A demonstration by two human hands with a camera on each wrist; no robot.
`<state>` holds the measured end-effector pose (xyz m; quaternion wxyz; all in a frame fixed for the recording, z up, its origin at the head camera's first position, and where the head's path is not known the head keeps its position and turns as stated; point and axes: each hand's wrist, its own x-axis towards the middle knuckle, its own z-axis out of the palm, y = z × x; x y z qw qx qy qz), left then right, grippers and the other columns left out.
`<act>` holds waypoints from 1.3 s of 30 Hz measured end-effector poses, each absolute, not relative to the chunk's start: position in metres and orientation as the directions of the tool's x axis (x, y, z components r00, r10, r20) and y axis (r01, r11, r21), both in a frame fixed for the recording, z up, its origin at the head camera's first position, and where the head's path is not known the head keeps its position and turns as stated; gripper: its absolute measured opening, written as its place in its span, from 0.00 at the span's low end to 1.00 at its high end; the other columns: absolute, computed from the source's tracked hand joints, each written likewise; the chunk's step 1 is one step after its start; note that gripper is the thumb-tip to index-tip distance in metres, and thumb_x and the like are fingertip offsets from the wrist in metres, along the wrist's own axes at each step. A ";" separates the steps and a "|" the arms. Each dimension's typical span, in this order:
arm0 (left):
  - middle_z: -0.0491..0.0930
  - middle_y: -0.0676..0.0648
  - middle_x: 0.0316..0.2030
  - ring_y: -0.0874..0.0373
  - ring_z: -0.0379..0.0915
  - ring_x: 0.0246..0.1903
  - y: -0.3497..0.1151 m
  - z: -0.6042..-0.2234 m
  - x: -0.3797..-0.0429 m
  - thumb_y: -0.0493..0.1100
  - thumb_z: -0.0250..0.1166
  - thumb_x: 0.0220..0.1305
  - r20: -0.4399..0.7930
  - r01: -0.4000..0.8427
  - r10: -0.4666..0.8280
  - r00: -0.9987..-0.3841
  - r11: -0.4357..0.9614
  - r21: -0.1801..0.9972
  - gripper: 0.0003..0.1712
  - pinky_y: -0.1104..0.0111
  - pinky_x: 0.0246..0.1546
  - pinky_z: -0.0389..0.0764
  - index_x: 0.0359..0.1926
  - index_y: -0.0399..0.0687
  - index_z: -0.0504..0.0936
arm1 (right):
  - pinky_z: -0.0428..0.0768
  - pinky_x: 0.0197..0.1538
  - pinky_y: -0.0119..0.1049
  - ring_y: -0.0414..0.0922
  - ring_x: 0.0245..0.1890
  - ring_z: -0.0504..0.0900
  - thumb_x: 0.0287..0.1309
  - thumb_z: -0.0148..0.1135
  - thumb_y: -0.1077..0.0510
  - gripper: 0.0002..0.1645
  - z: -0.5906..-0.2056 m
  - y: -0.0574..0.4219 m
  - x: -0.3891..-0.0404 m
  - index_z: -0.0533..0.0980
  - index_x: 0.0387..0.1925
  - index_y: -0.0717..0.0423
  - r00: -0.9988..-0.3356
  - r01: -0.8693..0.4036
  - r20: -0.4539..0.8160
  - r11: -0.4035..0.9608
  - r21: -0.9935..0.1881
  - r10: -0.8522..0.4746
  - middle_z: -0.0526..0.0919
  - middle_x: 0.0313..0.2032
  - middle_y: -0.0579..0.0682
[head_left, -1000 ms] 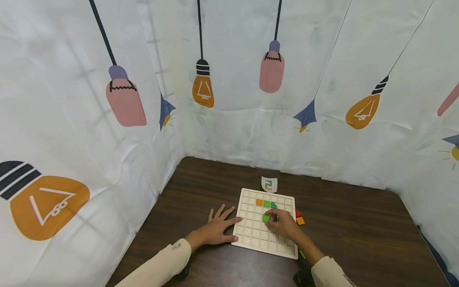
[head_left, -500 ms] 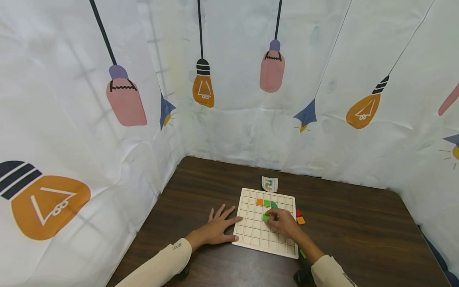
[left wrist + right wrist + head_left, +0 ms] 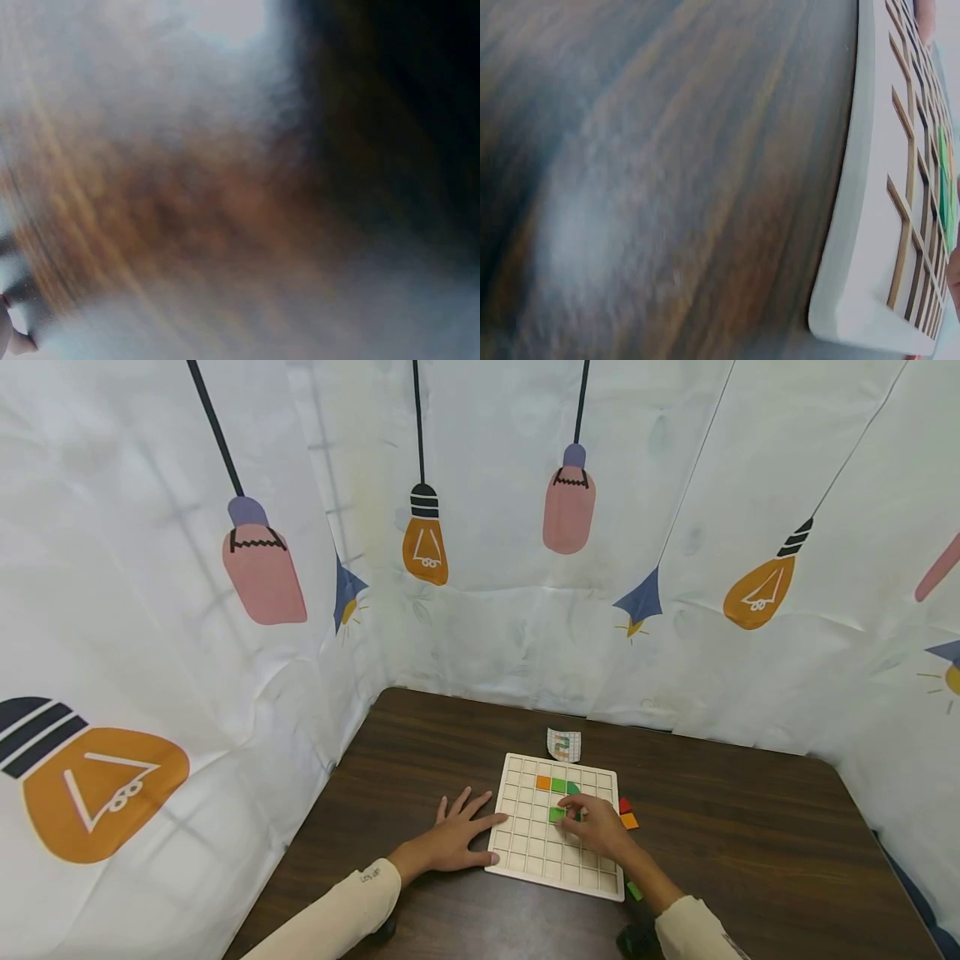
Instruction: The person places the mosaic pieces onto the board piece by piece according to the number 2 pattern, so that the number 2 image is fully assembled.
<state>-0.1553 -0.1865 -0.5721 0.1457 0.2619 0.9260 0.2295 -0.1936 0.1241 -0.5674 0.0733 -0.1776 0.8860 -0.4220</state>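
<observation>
Lying just beside curled right fingers (image 3: 577,801): green square (image 3: 556,815); grip unclear. Left fingers (image 3: 491,820) spread.

Head cam high, fwd/down, wrist cams nr table (image 3: 750,827), head/R share board (image 3: 528,852)

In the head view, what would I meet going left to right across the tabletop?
Left hand, orange square on the gridded board, farther green square, teal rounded tile, red piece beyond the board's right edge. The right hand overlaps several, so it's left out.
</observation>
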 end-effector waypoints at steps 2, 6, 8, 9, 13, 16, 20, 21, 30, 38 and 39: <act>0.46 0.46 0.80 0.32 0.32 0.78 -0.186 -0.571 -0.155 0.70 0.58 0.67 -0.148 0.418 0.553 -0.820 0.755 0.506 0.39 0.25 0.65 0.37 0.76 0.71 0.62 | 0.69 0.24 0.29 0.33 0.18 0.67 0.60 0.70 0.60 0.13 -0.568 0.129 -0.195 0.83 0.47 0.60 -0.922 -0.274 0.052 0.552 -0.788 -0.384 0.79 0.29 0.44; 0.46 0.46 0.80 0.33 0.32 0.78 -0.186 -0.571 -0.155 0.70 0.57 0.67 -0.143 0.420 0.554 -0.820 0.753 0.506 0.39 0.26 0.66 0.37 0.76 0.71 0.62 | 0.70 0.22 0.29 0.31 0.16 0.66 0.61 0.70 0.60 0.14 -0.569 0.141 -0.199 0.83 0.48 0.61 -0.922 -0.282 0.074 0.526 -0.803 -0.381 0.79 0.31 0.46; 0.46 0.46 0.80 0.33 0.33 0.78 -0.185 -0.572 -0.155 0.71 0.57 0.67 -0.139 0.425 0.555 -0.820 0.754 0.502 0.39 0.26 0.66 0.38 0.76 0.71 0.62 | 0.70 0.22 0.30 0.31 0.16 0.66 0.62 0.69 0.60 0.14 -0.568 0.148 -0.200 0.83 0.48 0.61 -0.924 -0.276 0.074 0.522 -0.807 -0.375 0.80 0.32 0.47; 0.46 0.46 0.80 0.33 0.33 0.78 -0.185 -0.572 -0.155 0.71 0.57 0.67 -0.137 0.426 0.555 -0.820 0.754 0.500 0.39 0.26 0.66 0.38 0.76 0.71 0.62 | 0.70 0.21 0.30 0.32 0.16 0.65 0.62 0.69 0.60 0.14 -0.567 0.152 -0.201 0.83 0.49 0.60 -0.927 -0.272 0.073 0.526 -0.806 -0.369 0.80 0.32 0.47; 0.46 0.46 0.80 0.33 0.34 0.78 -0.185 -0.571 -0.155 0.70 0.57 0.67 -0.136 0.429 0.555 -0.820 0.755 0.497 0.39 0.26 0.66 0.38 0.76 0.71 0.62 | 0.69 0.21 0.30 0.33 0.16 0.65 0.63 0.69 0.60 0.14 -0.564 0.168 -0.203 0.82 0.49 0.60 -0.936 -0.273 0.086 0.550 -0.789 -0.341 0.80 0.32 0.47; 0.46 0.46 0.80 0.33 0.34 0.78 -0.185 -0.571 -0.155 0.71 0.57 0.67 -0.137 0.428 0.555 -0.821 0.755 0.497 0.39 0.26 0.66 0.38 0.76 0.71 0.62 | 0.68 0.23 0.30 0.35 0.19 0.67 0.62 0.69 0.61 0.14 -0.563 0.180 -0.205 0.82 0.48 0.60 -0.943 -0.276 0.104 0.573 -0.772 -0.315 0.79 0.31 0.46; 0.46 0.46 0.80 0.33 0.33 0.78 -0.185 -0.572 -0.155 0.71 0.57 0.67 -0.138 0.427 0.554 -0.821 0.756 0.496 0.39 0.26 0.65 0.38 0.76 0.71 0.62 | 0.70 0.23 0.30 0.36 0.21 0.70 0.61 0.69 0.63 0.14 -0.565 0.196 -0.208 0.82 0.49 0.61 -0.949 -0.273 0.118 0.574 -0.772 -0.293 0.78 0.29 0.46; 0.46 0.46 0.80 0.33 0.33 0.78 -0.185 -0.572 -0.155 0.71 0.57 0.67 -0.138 0.427 0.554 -0.821 0.756 0.496 0.39 0.25 0.65 0.38 0.76 0.71 0.62 | 0.71 0.24 0.30 0.35 0.23 0.71 0.61 0.69 0.63 0.14 -0.566 0.199 -0.209 0.82 0.49 0.61 -0.950 -0.274 0.123 0.576 -0.770 -0.287 0.77 0.29 0.46; 0.46 0.46 0.80 0.33 0.33 0.78 -0.186 -0.573 -0.155 0.70 0.57 0.67 -0.137 0.425 0.558 -0.819 0.749 0.508 0.39 0.25 0.65 0.37 0.76 0.72 0.62 | 0.72 0.24 0.31 0.35 0.21 0.68 0.63 0.66 0.66 0.16 -0.566 0.226 -0.215 0.81 0.52 0.60 -0.962 -0.238 0.095 0.621 -0.747 -0.256 0.81 0.40 0.54; 0.45 0.46 0.80 0.33 0.32 0.78 -0.186 -0.574 -0.156 0.70 0.57 0.68 -0.140 0.424 0.559 -0.817 0.748 0.511 0.39 0.26 0.65 0.37 0.76 0.72 0.61 | 0.71 0.28 0.31 0.37 0.25 0.68 0.63 0.65 0.66 0.18 -0.569 0.240 -0.217 0.80 0.54 0.58 -0.958 -0.203 -0.003 0.682 -0.702 -0.288 0.80 0.49 0.58; 0.45 0.46 0.80 0.33 0.32 0.78 -0.186 -0.574 -0.156 0.70 0.57 0.68 -0.139 0.425 0.560 -0.817 0.747 0.511 0.39 0.25 0.65 0.37 0.76 0.72 0.61 | 0.71 0.28 0.31 0.37 0.25 0.68 0.64 0.65 0.66 0.18 -0.569 0.241 -0.217 0.80 0.55 0.58 -0.957 -0.199 -0.012 0.686 -0.700 -0.290 0.80 0.49 0.58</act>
